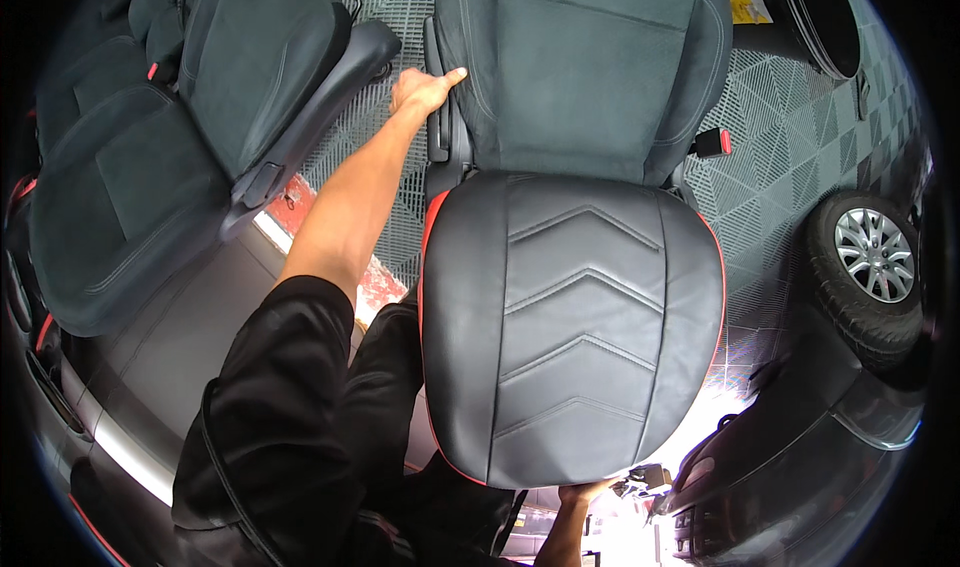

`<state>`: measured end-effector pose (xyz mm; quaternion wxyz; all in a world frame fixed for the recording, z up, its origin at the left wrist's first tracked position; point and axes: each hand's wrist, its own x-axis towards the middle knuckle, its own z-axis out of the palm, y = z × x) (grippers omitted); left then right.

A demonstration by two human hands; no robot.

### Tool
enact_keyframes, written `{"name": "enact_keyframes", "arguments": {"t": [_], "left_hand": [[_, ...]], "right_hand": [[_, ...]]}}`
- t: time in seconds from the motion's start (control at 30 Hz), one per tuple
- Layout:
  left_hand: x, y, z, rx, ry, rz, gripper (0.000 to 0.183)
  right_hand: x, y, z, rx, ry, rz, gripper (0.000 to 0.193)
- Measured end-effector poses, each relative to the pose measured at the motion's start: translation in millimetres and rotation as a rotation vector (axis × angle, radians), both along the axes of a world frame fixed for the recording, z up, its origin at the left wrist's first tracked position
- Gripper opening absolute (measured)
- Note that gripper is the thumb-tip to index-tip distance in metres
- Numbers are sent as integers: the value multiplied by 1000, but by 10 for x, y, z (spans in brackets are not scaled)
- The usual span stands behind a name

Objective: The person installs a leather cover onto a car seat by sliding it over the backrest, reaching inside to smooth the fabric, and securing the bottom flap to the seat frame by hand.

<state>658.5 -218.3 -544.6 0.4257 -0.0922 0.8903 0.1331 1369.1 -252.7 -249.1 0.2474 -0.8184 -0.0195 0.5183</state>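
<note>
In front of me is a car seat with a dark grey fabric backrest (590,87) and a black leather-look cushion (580,317) with chevron stitching and red side edging. My left hand (424,90) grips the backrest's left side, its thumb on the fabric bolster and the other fingers curled at the outer edge. Close below it runs a black plastic side trim (438,137). At the cushion's front edge, my right hand (588,491) holds on from underneath, with most of its fingers hidden by the cushion. A buckle with a red button (714,144) sticks out on the right.
Other dark grey seats (150,177) stand to the left. On the right lie a wheel with a silver rim (876,255) and a dark car body part (810,447). A black round bin (815,17) is at the far right. Grey patterned tiles (770,197) cover the floor.
</note>
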Motion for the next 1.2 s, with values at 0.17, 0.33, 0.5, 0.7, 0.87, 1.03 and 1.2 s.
{"name": "enact_keyframes", "arguments": {"t": [0.17, 0.33, 0.5, 0.7, 0.87, 1.03, 1.2], "left_hand": [[82, 151, 308, -160, 108, -175, 78], [18, 51, 284, -68, 83, -219, 79], [-86, -107, 324, 127, -69, -18, 99], [-84, -170, 343, 256, -151, 97, 103], [-130, -239, 77, 456, -174, 159, 101], [-5, -90, 438, 384, -119, 210, 97], [68, -82, 719, 359, 6, 108, 91]], "right_hand": [[-138, 161, 312, 95, -136, 256, 89], [-981, 987, 1277, 234, -317, 491, 84], [-2090, 1428, 1671, 658, -564, 906, 74], [-3844, 2585, 2007, 1072, -565, 1976, 73], [-4096, 3343, 1793, 1134, -400, 1948, 67], [-4107, 3582, 1723, 1172, -334, 1887, 63], [-4085, 3541, 1635, 1183, -201, 1775, 65]]}}
